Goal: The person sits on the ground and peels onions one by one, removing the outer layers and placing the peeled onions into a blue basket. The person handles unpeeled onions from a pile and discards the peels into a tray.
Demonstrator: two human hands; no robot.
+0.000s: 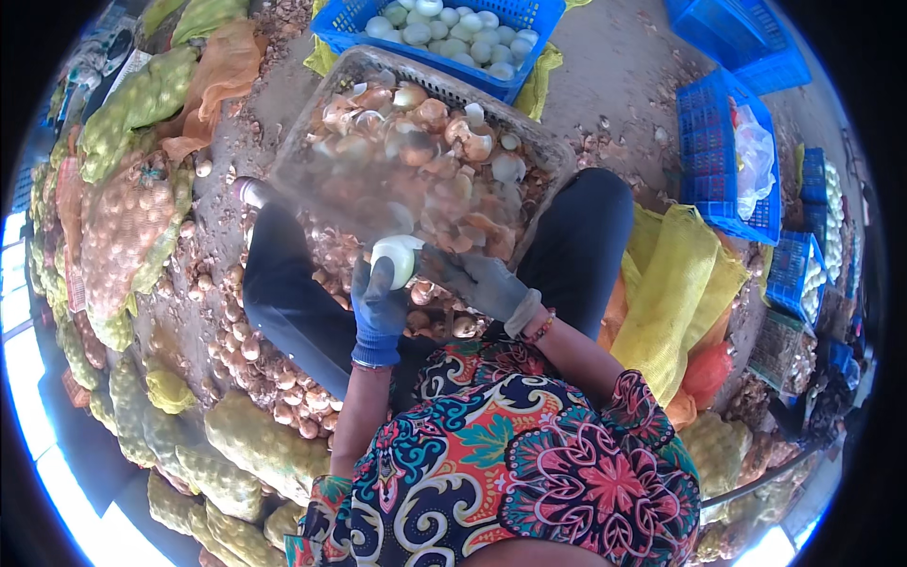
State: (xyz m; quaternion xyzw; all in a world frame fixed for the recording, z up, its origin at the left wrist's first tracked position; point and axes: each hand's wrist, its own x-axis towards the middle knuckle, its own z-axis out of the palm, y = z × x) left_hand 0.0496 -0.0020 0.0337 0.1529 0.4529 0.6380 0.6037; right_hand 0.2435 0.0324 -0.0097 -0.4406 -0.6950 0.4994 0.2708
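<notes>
My left hand (379,305), in a blue glove, holds a mostly peeled pale onion (395,259) above my lap. A strip of its skin lifts at the top right. My right hand (485,280), in a soiled grey glove, is bent close to the onion's right side. Its fingertips are blurred, and I cannot tell whether they hold a small tool. Just beyond both hands sits a dirty shallow crate (460,88), heaped with onion skins (432,177) and a few onion pieces. Loose unpeeled onions (283,390) lie beneath my hands and to my left.
Behind the skins stands a blue plastic crate (418,62) of peeled onions. Full mesh sacks (127,234) line the left side. Another blue crate (712,149) with a plastic bag (752,166) is at right, near empty yellow mesh sacks (655,298). My knees flank the work.
</notes>
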